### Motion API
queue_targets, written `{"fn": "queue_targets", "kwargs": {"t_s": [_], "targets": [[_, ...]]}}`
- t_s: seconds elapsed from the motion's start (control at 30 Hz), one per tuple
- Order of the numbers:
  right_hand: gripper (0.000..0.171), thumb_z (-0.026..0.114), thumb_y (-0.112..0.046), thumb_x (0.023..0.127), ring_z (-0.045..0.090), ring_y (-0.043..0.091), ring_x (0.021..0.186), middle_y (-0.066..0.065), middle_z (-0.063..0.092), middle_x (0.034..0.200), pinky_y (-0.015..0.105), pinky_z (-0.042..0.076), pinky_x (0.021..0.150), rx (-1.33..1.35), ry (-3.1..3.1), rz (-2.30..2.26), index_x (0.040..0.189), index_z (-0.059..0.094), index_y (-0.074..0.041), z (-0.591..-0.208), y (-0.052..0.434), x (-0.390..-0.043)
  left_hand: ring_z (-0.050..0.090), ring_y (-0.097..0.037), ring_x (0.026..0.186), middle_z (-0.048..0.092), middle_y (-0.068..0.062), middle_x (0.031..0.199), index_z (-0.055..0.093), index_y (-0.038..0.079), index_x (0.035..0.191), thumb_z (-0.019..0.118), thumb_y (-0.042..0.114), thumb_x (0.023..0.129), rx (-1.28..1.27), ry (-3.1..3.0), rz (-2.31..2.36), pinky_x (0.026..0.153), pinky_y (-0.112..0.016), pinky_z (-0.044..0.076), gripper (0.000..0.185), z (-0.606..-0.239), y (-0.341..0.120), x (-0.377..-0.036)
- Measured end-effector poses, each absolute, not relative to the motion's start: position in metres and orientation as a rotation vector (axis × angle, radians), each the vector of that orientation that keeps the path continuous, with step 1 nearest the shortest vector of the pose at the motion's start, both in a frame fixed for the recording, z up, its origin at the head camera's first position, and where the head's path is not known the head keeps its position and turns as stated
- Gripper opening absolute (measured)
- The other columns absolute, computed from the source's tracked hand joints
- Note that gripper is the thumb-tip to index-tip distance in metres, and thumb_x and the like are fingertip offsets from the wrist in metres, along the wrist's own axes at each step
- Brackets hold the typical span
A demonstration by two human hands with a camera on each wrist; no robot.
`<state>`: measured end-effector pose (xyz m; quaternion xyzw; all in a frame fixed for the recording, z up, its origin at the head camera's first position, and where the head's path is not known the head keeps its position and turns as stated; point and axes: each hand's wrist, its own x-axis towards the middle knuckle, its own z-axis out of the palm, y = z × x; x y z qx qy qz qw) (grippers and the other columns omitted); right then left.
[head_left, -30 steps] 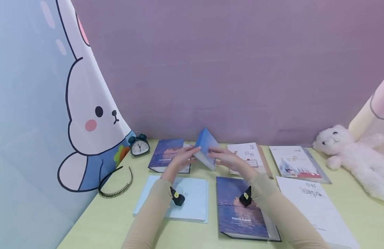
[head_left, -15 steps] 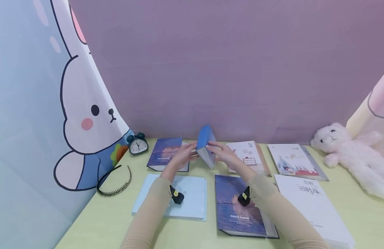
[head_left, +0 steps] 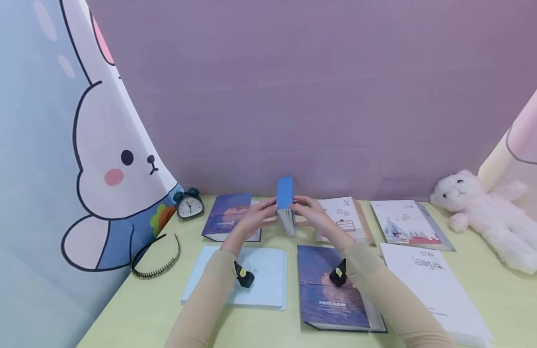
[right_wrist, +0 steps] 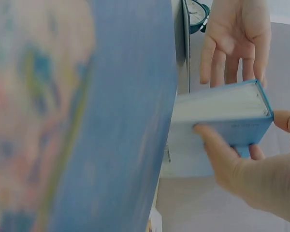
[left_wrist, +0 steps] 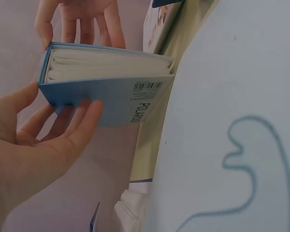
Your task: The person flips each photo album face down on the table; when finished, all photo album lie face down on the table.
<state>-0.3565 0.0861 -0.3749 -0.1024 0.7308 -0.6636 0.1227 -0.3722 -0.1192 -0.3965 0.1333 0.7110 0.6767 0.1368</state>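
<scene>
As left grip [head_left: 253, 219] faces right grip [head_left: 314, 216], blue album [head_left: 285, 191] between

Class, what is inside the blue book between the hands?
Inside the blue book, pale page edges show; the page faces, and anything on them, are covered.

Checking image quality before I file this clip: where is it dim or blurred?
Head: bright, fairly even, title on nearer photo album readable; left wrist: dimmer, POLAROID lettering on blue album legible; right wrist: also dim, large cover at left strongly blurred.
</scene>
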Motion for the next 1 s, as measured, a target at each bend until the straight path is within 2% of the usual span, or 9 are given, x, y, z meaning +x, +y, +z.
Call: {"fn": "queue_targets", "kwargs": {"t_s": [0.27, 0.4, 0.53, 0.63, 0.8, 1.0], "targets": [[0.055, 0.055, -0.020, 0.095, 0.042, 0.033, 0.130, 0.011, 0.034, 0.148, 0.049, 0.045, 0.100, -0.313, 2.103, -1.979, 0.145, 0.032, -0.011, -0.374, 0.092, -0.358, 0.029, -0.040, 0.137, 0.026, -0.013, 0.153, 0.028, 0.031, 0.147, 0.048, 0.035, 0.098, 0.295, 1.975, 1.962, 0.108, -0.055, 0.033, 0.053, -0.398, -0.115, -0.370], [0.054, 0.053, -0.018, 0.096, 0.040, 0.034, 0.131, 0.011, 0.031, 0.150, 0.047, 0.046, 0.099, -0.315, 2.102, -1.984, 0.146, 0.031, -0.011, -0.370, 0.094, -0.356, 0.033, -0.038, 0.136, 0.027, -0.011, 0.153, 0.028, 0.033, 0.147, 0.050, 0.037, 0.097, 0.315, 1.986, 1.955, 0.109, -0.053, 0.033, 0.055, -0.398, -0.111, -0.369], [0.054, 0.050, -0.015, 0.097, 0.037, 0.035, 0.133, 0.012, 0.030, 0.150, 0.049, 0.042, 0.103, -0.298, 2.054, -1.988, 0.147, 0.030, -0.011, -0.369, 0.099, -0.356, 0.039, -0.036, 0.133, 0.031, -0.012, 0.151, 0.027, 0.034, 0.147, 0.054, 0.038, 0.094, 0.374, 2.033, 1.913, 0.108, -0.052, 0.034, 0.059, -0.401, -0.109, -0.368], [0.054, 0.047, -0.012, 0.098, 0.035, 0.036, 0.134, 0.014, 0.028, 0.151, 0.051, 0.039, 0.105, -0.315, 2.033, -1.984, 0.148, 0.027, -0.009, -0.370, 0.102, -0.357, 0.036, -0.036, 0.135, 0.030, -0.015, 0.151, 0.025, 0.033, 0.148, 0.053, 0.037, 0.095, 0.413, 2.064, 1.879, 0.109, -0.055, 0.032, 0.060, -0.399, -0.107, -0.365], [0.055, 0.043, -0.006, 0.098, 0.032, 0.038, 0.136, 0.018, 0.020, 0.153, 0.053, 0.036, 0.106, -0.339, 2.023, -1.985, 0.149, 0.021, -0.003, -0.371, 0.103, -0.356, 0.032, -0.035, 0.137, 0.031, -0.012, 0.151, 0.029, 0.035, 0.146, 0.054, 0.041, 0.094, 0.401, 2.170, 1.825, 0.105, -0.060, 0.034, 0.058, -0.396, -0.103, -0.363], [0.054, 0.043, 0.001, 0.095, 0.035, 0.038, 0.134, 0.022, 0.024, 0.151, 0.043, 0.041, 0.105, -0.323, 2.007, -1.973, 0.146, 0.025, 0.004, -0.379, 0.108, -0.358, 0.029, -0.038, 0.137, 0.027, -0.008, 0.153, 0.035, 0.034, 0.144, 0.057, 0.044, 0.091, 0.370, 2.297, 1.713, 0.103, -0.066, 0.030, 0.058, -0.400, -0.102, -0.363]]}}
